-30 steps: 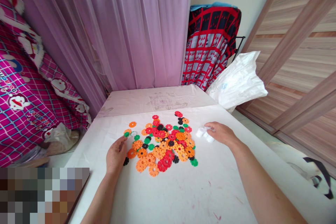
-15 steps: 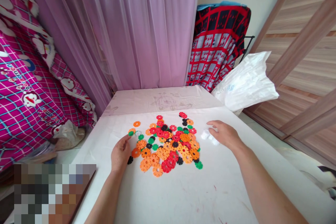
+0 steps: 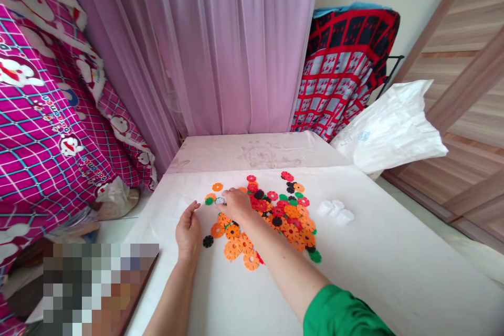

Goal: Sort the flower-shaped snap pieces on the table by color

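My right hand (image 3: 238,205) crosses over the left part of a pile of notched plastic discs (image 3: 292,212) in orange, red, green and black. Its thumb and fingers close at a white notched disc (image 3: 219,201) at the pile's left edge. My left hand (image 3: 189,232) hovers just left of the pile, fingers curled in toward the thumb, with nothing visible between them. Close to the fingertips lie a green disc (image 3: 209,201) and an orange disc (image 3: 218,187). A black disc (image 3: 208,241) rests right of the left hand. Part of the pile is hidden under my right forearm.
Several white discs (image 3: 336,212) form a small group on the white-covered table (image 3: 354,283), right of the pile. A white plastic bag (image 3: 394,128) stands beyond the table's right edge. Purple curtains (image 3: 244,47) hang behind, and a pixelated area covers the lower left.
My right hand has moved left from the white discs group, across the pile to the single white disc. My left hand has drawn slightly away from the green disc. The view has shifted.
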`<state>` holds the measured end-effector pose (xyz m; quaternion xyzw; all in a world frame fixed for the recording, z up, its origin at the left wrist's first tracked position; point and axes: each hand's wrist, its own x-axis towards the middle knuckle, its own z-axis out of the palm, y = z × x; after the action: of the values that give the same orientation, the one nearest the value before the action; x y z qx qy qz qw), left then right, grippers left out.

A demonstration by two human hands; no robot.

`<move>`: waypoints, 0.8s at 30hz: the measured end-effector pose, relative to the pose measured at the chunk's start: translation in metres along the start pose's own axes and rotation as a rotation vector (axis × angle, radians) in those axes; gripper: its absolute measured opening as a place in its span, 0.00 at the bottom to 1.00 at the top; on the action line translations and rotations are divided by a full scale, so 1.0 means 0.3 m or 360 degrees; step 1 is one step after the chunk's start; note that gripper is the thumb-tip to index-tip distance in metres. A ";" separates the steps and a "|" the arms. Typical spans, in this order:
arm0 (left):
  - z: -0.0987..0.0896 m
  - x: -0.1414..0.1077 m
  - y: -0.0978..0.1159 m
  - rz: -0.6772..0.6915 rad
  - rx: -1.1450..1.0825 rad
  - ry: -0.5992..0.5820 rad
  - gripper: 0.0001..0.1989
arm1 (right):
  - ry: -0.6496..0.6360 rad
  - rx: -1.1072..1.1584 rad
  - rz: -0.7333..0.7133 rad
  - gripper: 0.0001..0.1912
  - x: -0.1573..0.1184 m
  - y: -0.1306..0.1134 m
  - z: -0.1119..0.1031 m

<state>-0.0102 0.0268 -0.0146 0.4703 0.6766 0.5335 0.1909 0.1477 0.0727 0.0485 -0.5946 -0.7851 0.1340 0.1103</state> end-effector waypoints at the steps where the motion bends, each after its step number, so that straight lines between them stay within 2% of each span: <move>1: 0.001 0.000 -0.002 -0.0002 -0.0011 -0.0002 0.17 | -0.0012 -0.0008 0.0016 0.18 0.013 -0.007 0.008; 9: 0.004 -0.003 0.000 -0.0037 -0.0080 -0.0058 0.16 | -0.0044 0.0004 0.0094 0.15 0.027 -0.022 0.008; 13: 0.007 -0.003 -0.004 -0.0039 -0.0048 -0.0062 0.15 | 0.0122 0.0137 0.0116 0.15 -0.042 0.045 -0.043; 15: 0.008 -0.002 -0.006 -0.0023 -0.0015 -0.0063 0.15 | 0.0269 0.0228 0.0162 0.13 -0.106 0.127 -0.086; 18: 0.007 -0.001 -0.002 -0.0005 0.0044 -0.0073 0.15 | 0.0456 0.0225 0.0287 0.11 -0.230 0.305 -0.163; 22: 0.002 -0.002 0.015 -0.0027 0.0097 -0.0080 0.15 | 0.0616 0.0133 0.0699 0.13 -0.410 0.569 -0.269; 24: -0.001 -0.003 0.025 -0.0050 0.0122 -0.0088 0.15 | 0.0664 0.0070 0.0861 0.13 -0.485 0.674 -0.306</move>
<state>-0.0067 0.0260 -0.0079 0.4813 0.6981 0.4910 0.1999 0.4003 -0.0080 0.0637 -0.7933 -0.5565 0.0508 0.2417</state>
